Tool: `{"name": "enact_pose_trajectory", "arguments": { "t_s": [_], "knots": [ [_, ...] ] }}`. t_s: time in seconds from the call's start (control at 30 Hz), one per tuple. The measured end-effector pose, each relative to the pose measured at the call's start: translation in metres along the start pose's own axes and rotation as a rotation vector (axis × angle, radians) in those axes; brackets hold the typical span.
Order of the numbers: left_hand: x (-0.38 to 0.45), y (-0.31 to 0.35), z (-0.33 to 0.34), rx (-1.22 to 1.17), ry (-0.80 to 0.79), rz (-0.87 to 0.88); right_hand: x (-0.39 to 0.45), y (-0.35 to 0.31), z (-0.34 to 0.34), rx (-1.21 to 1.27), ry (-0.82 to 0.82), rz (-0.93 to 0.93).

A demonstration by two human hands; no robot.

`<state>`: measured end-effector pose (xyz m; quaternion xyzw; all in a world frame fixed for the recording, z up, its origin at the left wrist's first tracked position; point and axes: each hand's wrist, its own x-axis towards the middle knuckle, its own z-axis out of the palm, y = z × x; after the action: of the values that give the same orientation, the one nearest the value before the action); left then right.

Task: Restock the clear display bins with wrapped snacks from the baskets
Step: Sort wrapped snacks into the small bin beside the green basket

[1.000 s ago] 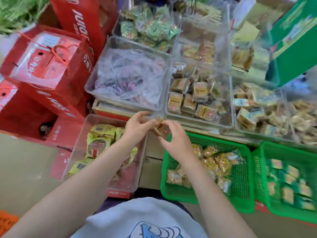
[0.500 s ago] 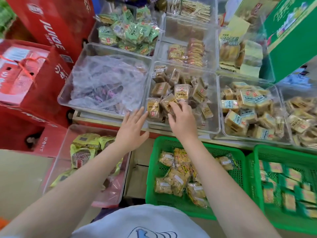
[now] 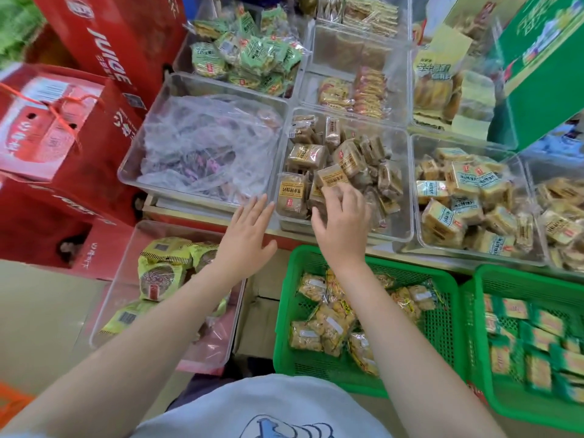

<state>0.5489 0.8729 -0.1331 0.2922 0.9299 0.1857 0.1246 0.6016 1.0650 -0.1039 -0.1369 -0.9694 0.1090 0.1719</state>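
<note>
I am at the placing step: my right hand [image 3: 343, 222] reaches over the near wall of the clear square plastic bin [image 3: 407, 172] in the middle of the front row, fingers curled down onto a tan wrapped snack cake [image 3: 330, 178] on the pile by the bin's near-left corner. Whether I pinch it or only press it I cannot tell. My left hand [image 3: 248, 235] hovers flat, fingers straight and spread, holding nothing, just outside that bin's near-left corner. Next, I judge, comes letting go and going back to a basket for more.

The large clear bin [image 3: 151, 128] to the left holds a crumpled clear plastic bag. The green slatted plastic basket [image 3: 286, 311] under my right forearm holds a loose layer of yellow wrapped snacks [image 3: 331, 324]; a second green basket [image 3: 474, 327] at its right holds green-edged packets. A lower clear bin [image 3: 104, 311] at the left has a few round yellow-wrapped cakes [image 3: 161, 273]. The bin right of mine [image 3: 417, 191] is heaped with pale yellow packets.
</note>
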Motion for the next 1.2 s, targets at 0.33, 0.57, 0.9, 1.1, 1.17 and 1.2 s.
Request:
{"name": "enact_pose_trajectory", "arguments": {
  "t_s": [0.33,0.57,0.9,1.1,1.17,1.2],
  "knots": [
    [-0.18,-0.137,0.079,-0.018,-0.108,-0.532,-0.146,-0.12,0.091,0.394,-1.035,0.126],
    [-0.254,-0.191,0.101,-0.009,-0.239,-0.514,-0.193,-0.187,0.164,0.382,-1.274,0.407],
    [-0.265,-0.203,0.104,-0.096,-0.153,-0.45,-0.219,-0.198,0.231,0.296,-1.275,0.596],
    [-0.262,-0.203,0.101,-0.115,-0.178,-0.466,-0.211,-0.199,0.23,0.212,-1.275,0.481],
    [-0.258,-0.201,0.099,-0.13,-0.195,-0.485,-0.205,-0.198,0.22,0.219,-1.296,0.427],
    [-0.254,-0.199,0.096,-0.141,-0.205,-0.502,-0.2,-0.197,0.212,0.245,-1.295,0.424]
  ]
}}
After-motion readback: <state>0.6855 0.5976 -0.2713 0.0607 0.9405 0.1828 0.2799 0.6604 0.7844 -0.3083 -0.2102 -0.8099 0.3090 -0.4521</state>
